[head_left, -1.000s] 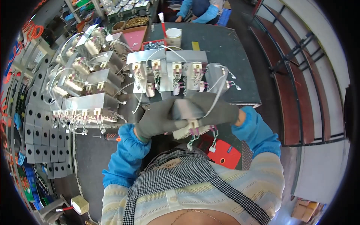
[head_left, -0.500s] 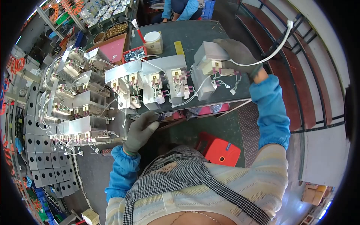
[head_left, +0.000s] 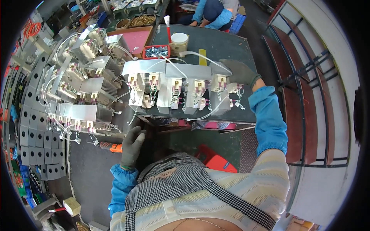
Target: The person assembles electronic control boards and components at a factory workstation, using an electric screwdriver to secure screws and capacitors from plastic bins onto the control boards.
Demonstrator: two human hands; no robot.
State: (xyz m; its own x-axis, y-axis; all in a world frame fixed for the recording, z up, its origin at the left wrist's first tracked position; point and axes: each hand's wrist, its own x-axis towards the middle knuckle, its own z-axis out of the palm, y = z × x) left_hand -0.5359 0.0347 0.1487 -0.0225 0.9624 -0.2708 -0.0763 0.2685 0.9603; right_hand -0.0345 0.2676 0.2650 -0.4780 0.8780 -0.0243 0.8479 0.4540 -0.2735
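Along the near edge of the dark green workbench (head_left: 227,40) stands a row of silver heat sinks, each carrying cream-coloured connector blocks and thin wires. My right hand (head_left: 239,73), in a grey glove, grips the heat sink (head_left: 220,69) at the row's right end from its far right side; some fingers are hidden behind it. That heat sink sits close beside its neighbour (head_left: 198,73). From its top a white cable (head_left: 208,58) arches to the left. My left hand (head_left: 133,148), also gloved, is off the bench's near edge, fingers raised and thumb apart, holding nothing visible.
More heat sinks (head_left: 83,111) are stacked at the left. Behind the row are a red bin (head_left: 156,52) of small metal parts, a white tub (head_left: 179,44) and a red-handled brush (head_left: 168,32). An orange-handled tool (head_left: 111,147) lies near my left hand. A co-worker (head_left: 212,15) sits beyond.
My right hand has brought the end heat sink leftward against the row, and its white cable has swung from right to left. My left hand has drawn back from the bench edge, fingers now upward.
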